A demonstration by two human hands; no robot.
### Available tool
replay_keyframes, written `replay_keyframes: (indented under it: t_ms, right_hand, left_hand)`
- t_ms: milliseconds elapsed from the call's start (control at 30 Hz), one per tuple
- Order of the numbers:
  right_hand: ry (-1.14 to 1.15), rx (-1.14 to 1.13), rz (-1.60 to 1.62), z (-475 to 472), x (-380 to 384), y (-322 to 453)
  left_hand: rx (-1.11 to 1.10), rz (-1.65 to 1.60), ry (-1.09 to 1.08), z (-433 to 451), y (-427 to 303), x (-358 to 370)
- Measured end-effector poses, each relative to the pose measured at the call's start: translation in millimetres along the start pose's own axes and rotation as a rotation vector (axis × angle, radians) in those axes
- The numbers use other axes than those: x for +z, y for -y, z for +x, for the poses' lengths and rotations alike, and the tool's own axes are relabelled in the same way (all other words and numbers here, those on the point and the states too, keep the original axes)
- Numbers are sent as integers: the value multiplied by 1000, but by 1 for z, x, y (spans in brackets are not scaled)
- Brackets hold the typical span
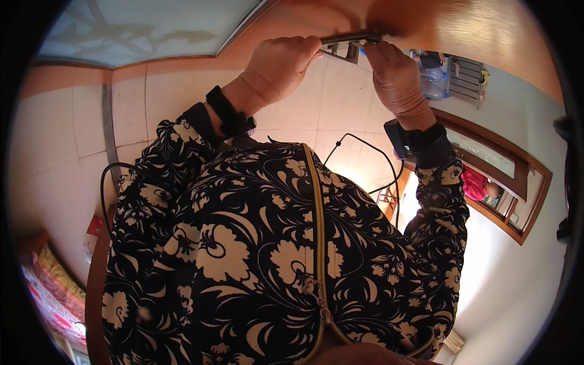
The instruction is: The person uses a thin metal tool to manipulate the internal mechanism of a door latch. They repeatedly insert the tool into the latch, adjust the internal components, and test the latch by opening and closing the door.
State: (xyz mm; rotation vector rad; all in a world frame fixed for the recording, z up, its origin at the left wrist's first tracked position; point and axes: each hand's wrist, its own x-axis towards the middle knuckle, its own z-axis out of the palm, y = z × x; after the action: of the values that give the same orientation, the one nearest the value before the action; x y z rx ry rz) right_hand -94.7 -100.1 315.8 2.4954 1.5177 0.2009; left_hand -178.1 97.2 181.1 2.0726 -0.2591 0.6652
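Both hands are at the top of the view, close to a glossy brown wooden door panel (424,20). Between them is a metal door handle with a long plate (351,54), its dark edge lying along the wood. My left hand (285,68) has its fingers closed around the handle's left end. At the other end, my right hand (396,75) has its fingers bent against the plate. A small blue item (362,51) shows beside the right fingertips; most of it is hidden. Black straps circle both wrists.
A frosted glass panel (137,32) is set in the wood at upper left. Pale floor tiles (292,114) lie below. A black cable (349,134) loops by my right arm. To the right are large water bottles (433,84), a wood-framed window (497,155) and a person in red (474,184).
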Motion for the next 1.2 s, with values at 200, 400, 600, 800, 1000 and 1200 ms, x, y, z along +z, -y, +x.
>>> replay_keyframes:
  t_ms: [200, 400, 600, 800, 1000, 1200]
  right_hand:
    - [-28, 50, 133, 0, 2, -3]
    - [-7, 59, 53, 3, -3, -1]
    - [115, 101, 95, 11, -12, 1]
    - [88, 125, 76, 16, -7, 14]
    - [139, 252, 191, 13, -9, 2]
    - [66, 269, 272, 0, -3, 0]
  left_hand:
    - [11, 68, 3, -1, 0, 0]
    - [31, 44, -19, 0, 0, 3]
    - [23, 31, -22, -2, -1, 5]
    - [23, 46, -17, -4, 9, 3]
    - [11, 79, 1, -6, 4, 4]
    - [15, 90, -3, 0, 0, 10]
